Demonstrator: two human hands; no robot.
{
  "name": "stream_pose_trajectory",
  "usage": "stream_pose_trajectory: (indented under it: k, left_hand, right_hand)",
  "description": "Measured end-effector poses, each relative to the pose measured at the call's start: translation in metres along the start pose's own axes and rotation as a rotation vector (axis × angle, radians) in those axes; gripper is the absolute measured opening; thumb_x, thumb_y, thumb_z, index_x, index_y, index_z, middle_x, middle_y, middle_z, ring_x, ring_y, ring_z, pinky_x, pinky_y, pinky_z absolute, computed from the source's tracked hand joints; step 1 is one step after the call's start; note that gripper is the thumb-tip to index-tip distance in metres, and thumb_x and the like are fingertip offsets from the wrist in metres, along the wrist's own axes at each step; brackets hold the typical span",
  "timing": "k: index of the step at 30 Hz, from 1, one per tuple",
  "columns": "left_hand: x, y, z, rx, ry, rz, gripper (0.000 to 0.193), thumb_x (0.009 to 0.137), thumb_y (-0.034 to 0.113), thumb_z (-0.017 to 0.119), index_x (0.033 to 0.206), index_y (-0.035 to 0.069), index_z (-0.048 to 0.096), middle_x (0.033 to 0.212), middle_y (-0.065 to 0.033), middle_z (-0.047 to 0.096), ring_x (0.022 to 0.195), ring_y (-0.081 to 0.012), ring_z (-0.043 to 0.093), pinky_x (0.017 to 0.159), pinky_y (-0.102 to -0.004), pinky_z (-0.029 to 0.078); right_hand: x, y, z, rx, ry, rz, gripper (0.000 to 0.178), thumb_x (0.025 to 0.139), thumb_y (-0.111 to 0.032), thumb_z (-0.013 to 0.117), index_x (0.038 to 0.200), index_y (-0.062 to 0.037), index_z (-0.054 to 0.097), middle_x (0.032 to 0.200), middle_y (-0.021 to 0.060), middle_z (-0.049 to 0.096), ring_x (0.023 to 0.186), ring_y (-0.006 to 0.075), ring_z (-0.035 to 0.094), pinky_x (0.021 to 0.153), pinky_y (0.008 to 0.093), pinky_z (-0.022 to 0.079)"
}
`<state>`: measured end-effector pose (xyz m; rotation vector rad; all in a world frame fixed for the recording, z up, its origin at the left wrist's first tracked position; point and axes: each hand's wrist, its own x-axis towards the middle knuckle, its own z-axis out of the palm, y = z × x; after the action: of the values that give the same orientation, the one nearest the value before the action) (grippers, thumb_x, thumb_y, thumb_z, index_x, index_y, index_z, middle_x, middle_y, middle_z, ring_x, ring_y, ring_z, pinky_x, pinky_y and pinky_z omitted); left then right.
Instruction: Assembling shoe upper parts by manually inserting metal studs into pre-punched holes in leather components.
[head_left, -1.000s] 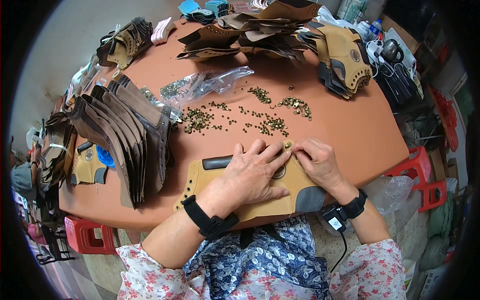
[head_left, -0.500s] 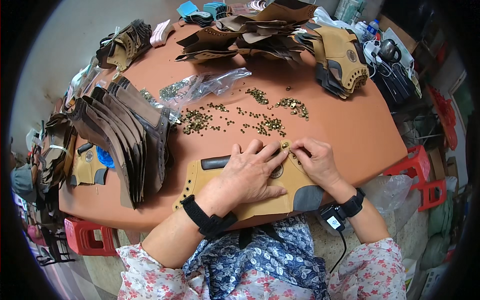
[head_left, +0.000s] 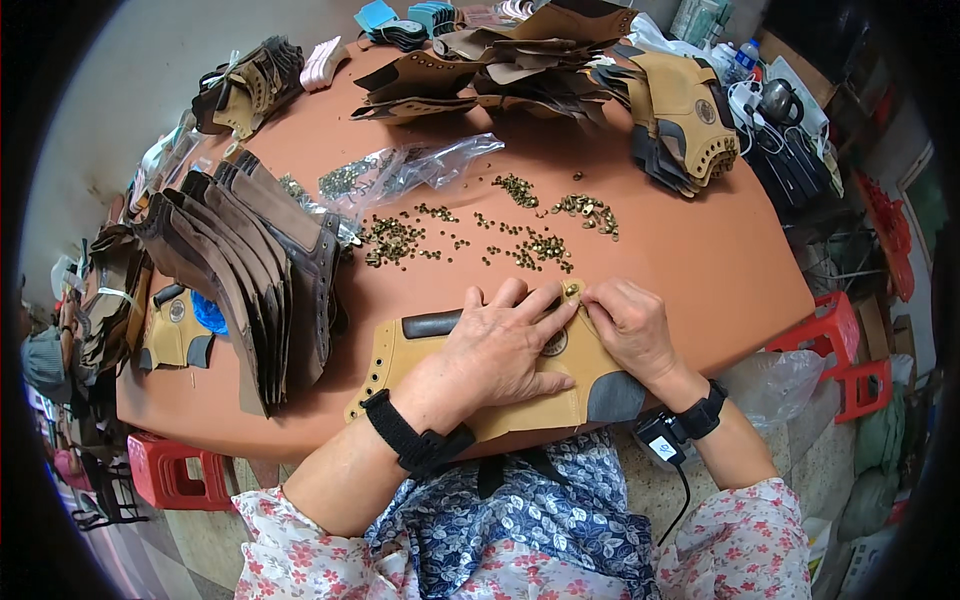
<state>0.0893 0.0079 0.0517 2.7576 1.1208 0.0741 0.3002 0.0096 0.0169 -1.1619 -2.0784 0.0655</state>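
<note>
A tan leather boot upper (head_left: 402, 360) with dark patches lies flat at the near edge of the orange table (head_left: 700, 250). My left hand (head_left: 500, 350) presses flat on it, fingers spread toward its far edge. My right hand (head_left: 628, 325) pinches a small brass eyelet (head_left: 572, 290) at that edge, fingertips meeting the left index finger. Both wrists carry black straps.
Loose brass eyelets (head_left: 520, 245) are scattered beyond the hands, beside clear plastic bags (head_left: 400, 172). A row of dark brown leather uppers (head_left: 250, 270) stands at the left. Piles of cut leather (head_left: 520, 70) and tan uppers (head_left: 685, 115) fill the far side. Red stools (head_left: 850, 350) stand at the right.
</note>
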Motion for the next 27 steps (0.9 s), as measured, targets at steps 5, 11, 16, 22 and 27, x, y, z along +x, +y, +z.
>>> stream_pose_trajectory:
  k: [5,11,16,22,27]
  left_hand:
    - [-0.0005,0.0,-0.0001,-0.003,0.013,-0.001,0.084,0.081,0.065,0.062,0.147,0.015,0.045,0.14,-0.0052,0.045,0.117,-0.0291,0.046,0.088,-0.0486,0.041]
    - [-0.001,-0.0002,-0.0006,-0.018,0.009,-0.002,0.083,0.081,0.065,0.063,0.146,0.015,0.046,0.14,-0.0053,0.045,0.117,-0.0292,0.046,0.088,-0.0489,0.041]
    - [-0.0003,0.0001,-0.0004,-0.011,0.0,-0.006,0.082,0.081,0.065,0.063,0.146,0.016,0.046,0.142,-0.005,0.044,0.118,-0.0292,0.045,0.087,-0.0494,0.042]
    - [-0.001,0.0006,-0.0017,-0.024,-0.011,-0.015,0.082,0.081,0.063,0.065,0.146,0.016,0.046,0.144,-0.0045,0.043,0.12,-0.0287,0.045,0.087,-0.0504,0.042]
    - [-0.0006,0.0009,-0.0026,-0.03,-0.021,-0.017,0.081,0.081,0.061,0.066,0.145,0.016,0.047,0.144,-0.0042,0.043,0.12,-0.0285,0.045,0.087,-0.0502,0.042]
  right_hand:
    - [0.0018,-0.0005,-0.0011,-0.078,-0.011,-0.078,0.009,0.078,-0.001,0.067,0.084,-0.0047,0.062,0.076,0.0107,0.062,0.074,0.0293,0.064,0.068,0.0392,0.052]
    - [0.0007,0.0009,-0.0013,-0.063,-0.025,-0.106,0.009,0.078,0.0,0.066,0.083,-0.0051,0.061,0.074,0.0106,0.061,0.072,0.0292,0.063,0.066,0.0401,0.051]
    - [-0.0013,0.0048,-0.0005,0.11,-0.006,0.083,0.007,0.08,0.0,0.065,0.085,-0.0033,0.063,0.078,0.0129,0.063,0.075,0.0316,0.064,0.066,0.041,0.052]
    - [-0.0002,0.0045,-0.0003,0.205,-0.004,0.187,0.007,0.081,0.001,0.064,0.087,-0.0019,0.064,0.082,0.0145,0.066,0.076,0.0322,0.067,0.067,0.0385,0.054]
    - [-0.0004,0.0053,-0.0004,0.28,0.01,0.277,0.007,0.082,0.001,0.064,0.088,-0.0011,0.064,0.082,0.015,0.068,0.076,0.0314,0.068,0.067,0.0373,0.054]
